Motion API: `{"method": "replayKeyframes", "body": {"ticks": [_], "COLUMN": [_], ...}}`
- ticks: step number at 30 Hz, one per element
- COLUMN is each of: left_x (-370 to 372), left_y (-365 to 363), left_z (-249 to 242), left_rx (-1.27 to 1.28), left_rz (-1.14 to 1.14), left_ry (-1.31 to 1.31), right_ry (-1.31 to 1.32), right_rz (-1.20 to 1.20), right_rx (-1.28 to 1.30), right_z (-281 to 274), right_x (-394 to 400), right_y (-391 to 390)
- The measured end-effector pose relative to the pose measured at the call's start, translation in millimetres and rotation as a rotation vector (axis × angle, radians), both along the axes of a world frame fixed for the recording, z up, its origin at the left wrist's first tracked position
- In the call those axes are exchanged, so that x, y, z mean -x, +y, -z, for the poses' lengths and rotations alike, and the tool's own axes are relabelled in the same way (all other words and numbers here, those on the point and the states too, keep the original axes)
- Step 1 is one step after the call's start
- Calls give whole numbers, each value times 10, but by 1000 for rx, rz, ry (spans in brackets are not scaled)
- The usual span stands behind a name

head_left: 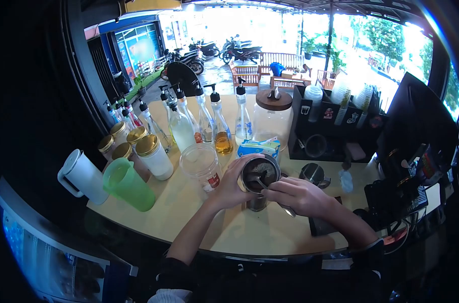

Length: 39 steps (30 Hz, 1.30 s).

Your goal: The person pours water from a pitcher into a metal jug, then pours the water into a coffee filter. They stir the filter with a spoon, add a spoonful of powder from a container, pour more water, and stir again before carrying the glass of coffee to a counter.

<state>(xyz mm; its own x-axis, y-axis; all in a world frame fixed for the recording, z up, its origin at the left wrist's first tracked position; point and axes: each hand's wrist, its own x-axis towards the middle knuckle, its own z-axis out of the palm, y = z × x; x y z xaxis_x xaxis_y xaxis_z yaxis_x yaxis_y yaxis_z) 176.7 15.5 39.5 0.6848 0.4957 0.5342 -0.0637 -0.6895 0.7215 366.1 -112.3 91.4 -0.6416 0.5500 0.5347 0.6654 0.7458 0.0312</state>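
Observation:
My left hand is wrapped around the side of a metal cup, tilted so that its mouth faces me. Dark brown liquid with some pale foam shows inside. Pinched in the fingers of my right hand is a spoon, whose lower end reaches into the cup. Below the cup stands another metal vessel, partly covered by it. A clear plastic tub with a red label sits just left of my left hand. Behind the cup lies a blue and green packet.
Pump bottles line the back of the counter. Gold-lidded jars, a green jug and a white pitcher stand left. A wooden-lidded jar, black cup organizer and glass mug are right.

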Motion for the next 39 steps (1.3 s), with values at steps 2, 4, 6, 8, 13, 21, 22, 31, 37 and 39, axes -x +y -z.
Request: {"method": "replayKeyframes", "body": {"ticks": [2, 4, 6, 8, 13, 21, 22, 31, 37, 39], "left_x": [5, 5, 7, 0, -11, -6, -7, 6, 8, 17], "left_y": [-1, -12, 27, 43, 60, 120, 126, 122, 168, 157], "left_z": [-24, -45, -14, -10, -9, -4, 1, -41, -7, -27], "left_rx": [14, 48, 25, 5, 49, 18, 20, -65, -75, -98], "left_rz": [14, 42, 40, 39, 81, 103, 106, 99, 128, 121], "left_ry": [6, -8, 8, 24, 22, -21, -41, 32, 36, 64], "right_ry": [-19, 92, 59, -9, 397, 877, 780, 617, 629, 623], "right_rz": [-46, 23, -30, -69, 45, 178, 167, 119, 139, 134], "right_rx": [3, -51, -10, 70, 142, 334, 315, 290, 333, 368], "right_z": [0, 12, 48, 11, -29, 51, 51, 16, -20, -40], "right_x": [-15, -65, -67, -47, -53, 67, 73, 25, -8, -45], "right_y": [22, 73, 63, 23, 73, 74, 60, 59, 54, 53]}}
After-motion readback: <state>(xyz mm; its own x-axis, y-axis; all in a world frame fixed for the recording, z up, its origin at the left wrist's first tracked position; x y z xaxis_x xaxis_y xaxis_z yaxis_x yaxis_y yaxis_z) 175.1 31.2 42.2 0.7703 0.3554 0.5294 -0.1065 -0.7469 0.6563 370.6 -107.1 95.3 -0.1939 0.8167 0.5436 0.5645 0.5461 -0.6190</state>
